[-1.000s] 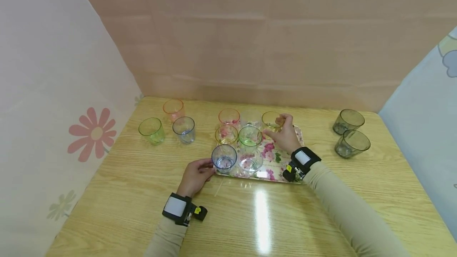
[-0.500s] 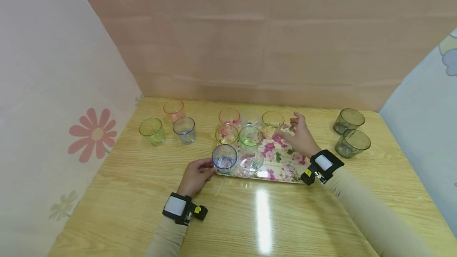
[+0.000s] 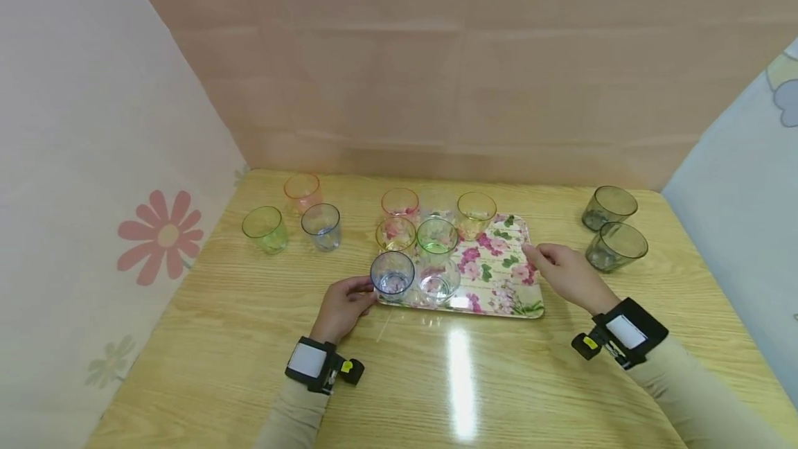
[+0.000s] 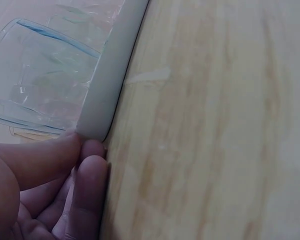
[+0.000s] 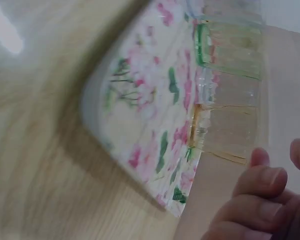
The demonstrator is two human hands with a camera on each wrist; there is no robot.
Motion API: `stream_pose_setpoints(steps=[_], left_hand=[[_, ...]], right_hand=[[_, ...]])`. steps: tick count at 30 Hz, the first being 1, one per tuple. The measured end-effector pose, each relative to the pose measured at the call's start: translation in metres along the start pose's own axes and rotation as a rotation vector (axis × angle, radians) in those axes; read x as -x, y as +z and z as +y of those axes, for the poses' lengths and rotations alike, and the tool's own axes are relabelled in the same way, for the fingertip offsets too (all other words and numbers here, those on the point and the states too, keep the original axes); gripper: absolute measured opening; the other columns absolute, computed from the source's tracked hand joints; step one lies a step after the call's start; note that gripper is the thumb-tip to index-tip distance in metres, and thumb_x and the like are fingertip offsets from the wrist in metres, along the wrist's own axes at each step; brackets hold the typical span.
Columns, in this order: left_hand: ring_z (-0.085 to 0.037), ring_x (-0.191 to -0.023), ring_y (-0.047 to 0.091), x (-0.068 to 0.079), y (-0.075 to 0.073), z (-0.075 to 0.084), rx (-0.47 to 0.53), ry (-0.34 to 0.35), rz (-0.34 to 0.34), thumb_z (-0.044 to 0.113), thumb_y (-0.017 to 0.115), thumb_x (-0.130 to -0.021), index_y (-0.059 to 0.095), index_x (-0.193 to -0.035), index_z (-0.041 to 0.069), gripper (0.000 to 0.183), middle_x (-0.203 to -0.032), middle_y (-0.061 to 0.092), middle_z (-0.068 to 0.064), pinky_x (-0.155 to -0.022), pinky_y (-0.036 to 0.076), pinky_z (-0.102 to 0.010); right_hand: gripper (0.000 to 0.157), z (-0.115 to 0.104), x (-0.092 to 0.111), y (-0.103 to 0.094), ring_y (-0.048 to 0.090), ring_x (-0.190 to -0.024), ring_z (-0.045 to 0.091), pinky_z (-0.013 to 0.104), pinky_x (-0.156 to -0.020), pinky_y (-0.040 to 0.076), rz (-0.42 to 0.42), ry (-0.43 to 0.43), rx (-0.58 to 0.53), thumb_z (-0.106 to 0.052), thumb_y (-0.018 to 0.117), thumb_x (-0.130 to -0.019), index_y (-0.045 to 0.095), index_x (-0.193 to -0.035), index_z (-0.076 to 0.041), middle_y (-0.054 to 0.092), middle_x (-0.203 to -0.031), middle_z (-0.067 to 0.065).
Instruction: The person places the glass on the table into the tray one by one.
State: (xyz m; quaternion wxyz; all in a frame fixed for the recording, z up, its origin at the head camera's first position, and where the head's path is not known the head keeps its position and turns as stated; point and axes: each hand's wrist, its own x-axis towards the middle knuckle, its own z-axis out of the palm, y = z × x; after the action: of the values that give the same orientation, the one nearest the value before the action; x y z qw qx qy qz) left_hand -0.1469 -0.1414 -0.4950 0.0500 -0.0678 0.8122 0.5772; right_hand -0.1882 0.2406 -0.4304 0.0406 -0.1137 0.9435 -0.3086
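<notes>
A white flower-patterned tray (image 3: 499, 283) lies on the table, bearing several tumblers on its left and middle. My left hand (image 3: 341, 307) holds the tray's near-left corner, thumb on the rim and fingers curled beside it in the left wrist view. Close to that hand stands a blue tumbler (image 3: 392, 274). A yellow tumbler (image 3: 476, 215) is at the back of the tray, right of a clear one. Beyond the tray's right edge is my right hand (image 3: 570, 279), loosely bent and holding nothing; the right wrist view shows a gap between thumb and fingers.
Two smoky grey tumblers, the rear one (image 3: 609, 208) and the front one (image 3: 616, 248), stand right of the tray. At the left are pink (image 3: 303, 194), green (image 3: 265, 229) and pale blue (image 3: 321, 227) tumblers. Papered walls bound the table's back and sides.
My right hand has let go of the yellow tumbler at the back of the tray and moved right and nearer, past the tray's edge. The left hand has stayed at the corner.
</notes>
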Motion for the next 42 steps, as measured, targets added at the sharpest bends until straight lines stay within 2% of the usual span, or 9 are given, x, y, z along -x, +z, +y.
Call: stream_pose_setpoints(steps=[3,9,15,20,26,34,36,38,42], left_hand=[[-0.018,-0.085,0.066,0.000,0.001,0.002,-0.001,-0.001,0.007,0.004,0.065,-0.086,0.066,-0.117,0.000,0.031,-0.104,0.067,-0.013,-0.067,0.055,-0.029],[-0.018,-0.085,0.066,0.000,0.002,0.001,0.011,0.013,-0.001,0.005,0.065,-0.086,0.066,-0.117,0.000,0.031,-0.104,0.067,-0.014,-0.067,0.055,-0.030],[-0.018,-0.084,0.066,0.002,0.002,-0.002,0.003,0.029,0.003,0.006,0.066,-0.086,0.066,-0.116,-0.001,0.031,-0.104,0.067,-0.014,-0.065,0.055,-0.030],[-0.019,-0.084,0.066,0.002,0.003,-0.001,-0.010,0.045,0.006,0.007,0.066,-0.086,0.067,-0.116,0.000,0.030,-0.104,0.067,-0.014,-0.066,0.055,-0.031],[-0.017,-0.083,0.066,0.002,0.004,-0.001,-0.008,0.021,0.014,0.007,0.067,-0.086,0.067,-0.115,0.001,0.030,-0.103,0.068,-0.012,-0.065,0.055,-0.029],[-0.026,-0.082,0.068,0.004,-0.004,0.000,0.169,0.028,0.016,0.008,0.061,-0.091,0.059,-0.125,-0.002,0.036,-0.102,0.065,-0.018,-0.062,0.056,-0.033],[-0.026,-0.083,0.067,0.004,-0.009,0.003,0.170,0.064,0.039,0.010,0.061,-0.091,0.060,-0.125,-0.001,0.035,-0.103,0.064,-0.017,-0.063,0.056,-0.035],[-0.024,-0.084,0.066,0.002,-0.016,0.009,0.157,0.134,0.083,0.013,0.062,-0.091,0.062,-0.123,0.000,0.034,-0.104,0.063,-0.016,-0.065,0.056,-0.034],[-0.019,-0.085,0.062,-0.004,-0.035,0.026,0.147,0.344,0.230,0.012,0.064,-0.090,0.064,-0.117,-0.002,0.031,-0.103,0.064,-0.015,-0.070,0.050,-0.025]], right_hand=[[0.059,0.003,0.013,0.000,0.026,-0.046,0.013,0.030,-0.048,0.027,-0.040,0.026,0.036,-0.056,0.032,-0.098,0.052,-0.071,-0.007,0.028,-0.055,-0.001],[0.058,0.012,0.035,0.009,0.030,-0.047,0.014,0.030,-0.049,0.027,-0.104,0.114,0.109,-0.058,0.034,-0.096,0.042,-0.063,-0.011,0.032,-0.054,-0.002],[0.059,0.022,0.043,0.026,0.034,-0.047,0.013,0.029,-0.049,0.030,-0.176,0.160,0.154,-0.060,0.037,-0.095,0.043,-0.059,-0.013,0.035,-0.052,-0.003],[0.052,0.023,0.044,0.033,0.036,-0.047,0.013,0.029,-0.049,0.031,-0.161,0.140,0.159,-0.049,0.046,-0.096,0.042,-0.058,-0.013,0.034,-0.052,-0.003],[0.048,0.025,0.046,0.037,0.037,-0.049,0.014,0.029,-0.050,0.030,-0.140,0.147,0.169,-0.043,0.049,-0.096,0.041,-0.059,-0.013,0.034,-0.054,-0.003],[0.046,0.026,0.047,0.038,0.038,-0.049,0.014,0.029,-0.050,0.030,-0.138,0.150,0.183,-0.041,0.048,-0.097,0.044,-0.060,-0.013,0.037,-0.054,-0.002],[0.045,0.024,0.047,0.038,0.038,-0.049,0.014,0.029,-0.049,0.031,-0.134,0.148,0.185,-0.041,0.048,-0.097,0.045,-0.061,-0.013,0.038,-0.054,-0.002],[0.045,0.023,0.047,0.039,0.039,-0.049,0.014,0.030,-0.049,0.030,-0.128,0.146,0.190,-0.041,0.048,-0.097,0.045,-0.061,-0.013,0.038,-0.054,-0.001],[0.045,0.021,0.047,0.040,0.039,-0.049,0.015,0.030,-0.050,0.030,-0.121,0.144,0.199,-0.040,0.048,-0.097,0.045,-0.062,-0.013,0.038,-0.054,-0.001]])
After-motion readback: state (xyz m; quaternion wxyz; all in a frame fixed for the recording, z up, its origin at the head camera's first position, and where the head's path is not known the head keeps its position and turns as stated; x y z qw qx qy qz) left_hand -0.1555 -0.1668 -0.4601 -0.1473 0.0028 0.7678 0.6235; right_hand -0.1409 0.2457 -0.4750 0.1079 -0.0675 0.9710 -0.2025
